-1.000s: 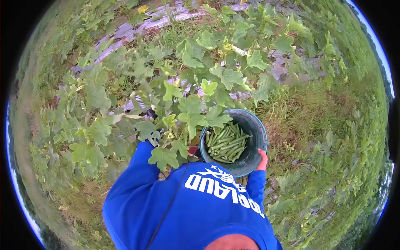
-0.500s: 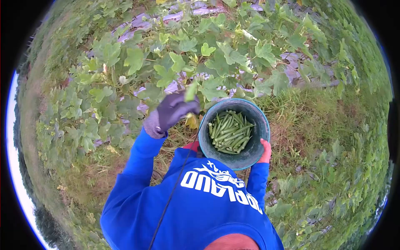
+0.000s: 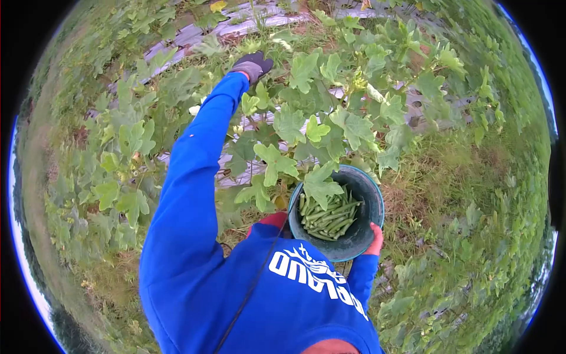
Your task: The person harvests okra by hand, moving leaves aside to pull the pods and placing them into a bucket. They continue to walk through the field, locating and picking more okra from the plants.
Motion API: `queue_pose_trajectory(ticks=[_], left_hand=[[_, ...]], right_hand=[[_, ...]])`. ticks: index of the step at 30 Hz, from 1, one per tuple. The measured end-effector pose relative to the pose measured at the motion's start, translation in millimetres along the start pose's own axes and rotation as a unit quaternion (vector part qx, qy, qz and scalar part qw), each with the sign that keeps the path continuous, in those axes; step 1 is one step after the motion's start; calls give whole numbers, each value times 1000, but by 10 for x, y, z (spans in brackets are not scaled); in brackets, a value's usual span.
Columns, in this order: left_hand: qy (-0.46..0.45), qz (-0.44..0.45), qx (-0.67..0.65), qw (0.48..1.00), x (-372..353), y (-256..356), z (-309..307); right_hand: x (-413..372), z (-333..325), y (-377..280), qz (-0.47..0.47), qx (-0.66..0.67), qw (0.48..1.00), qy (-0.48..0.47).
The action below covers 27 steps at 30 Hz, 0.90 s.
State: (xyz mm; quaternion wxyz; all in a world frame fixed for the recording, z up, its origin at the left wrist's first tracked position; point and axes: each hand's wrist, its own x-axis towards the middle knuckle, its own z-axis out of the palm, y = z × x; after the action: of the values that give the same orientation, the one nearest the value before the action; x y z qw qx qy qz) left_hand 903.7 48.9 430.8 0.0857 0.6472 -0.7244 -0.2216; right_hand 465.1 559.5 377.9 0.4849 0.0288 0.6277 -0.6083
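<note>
Among broad-leaved green plants [image 3: 289, 124] in an open field, the following items.

Left hand [image 3: 252, 66], one, in a dark grey knitted-cuff glove, at the end of an outstretched blue sleeve [image 3: 191, 159]; it lies in the foliage, near the upper part of the view, with green leaves just beyond and beside it. Whether its fingers are spread, pressed together or pinching anything cannot be told.

Right hand [image 3: 375, 241], one, bare, closed on the side of the bucket near the rim; part of it lies at the edge, the rest against the outer wall.

Bucket, one: a round, deep, dark grey-green vessel [image 3: 369, 203] with a bluish-green rim, held in front of the body, its mouth tilted up towards the view.

Pods, many: slender, ridged, pointed green pods [image 3: 333, 219], heaped loosely inside the bucket, lying at various angles. A large lobed green leaf [image 3: 321, 185] overhangs the bucket's upper left edge and covers part of the heap.

Clothing, one piece: bright blue long-sleeved top [image 3: 236, 283] with white block lettering [image 3: 315, 271]; a thin dark cord [image 3: 244, 304] crosses it lengthwise.

Ground: silvery-grey plastic sheeting [image 3: 253, 25] in strips between the plants; green and straw-brown grass [image 3: 448, 168] to the right of the bucket.
</note>
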Motion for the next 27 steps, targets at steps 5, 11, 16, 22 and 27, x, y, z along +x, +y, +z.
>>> queue_pose_trajectory(ticks=[5,11,16,22,27], left_hand=[[17,-89,-88,992,1117,-298,571],[47,-127,-99,986,1652,-251,260],[60,-129,-108,984,2027,-515,666],[-44,-144,-27,988,1788,-224,551],[18,-143,-121,982,1840,-94,407]], right_hand=[[-340,154,12,-1,53,995,90],[-725,337,-36,-18,86,986,141],[-792,254,-10,-17,95,983,158],[-777,307,-54,-27,84,981,174],[-705,275,-6,-29,76,986,148]])
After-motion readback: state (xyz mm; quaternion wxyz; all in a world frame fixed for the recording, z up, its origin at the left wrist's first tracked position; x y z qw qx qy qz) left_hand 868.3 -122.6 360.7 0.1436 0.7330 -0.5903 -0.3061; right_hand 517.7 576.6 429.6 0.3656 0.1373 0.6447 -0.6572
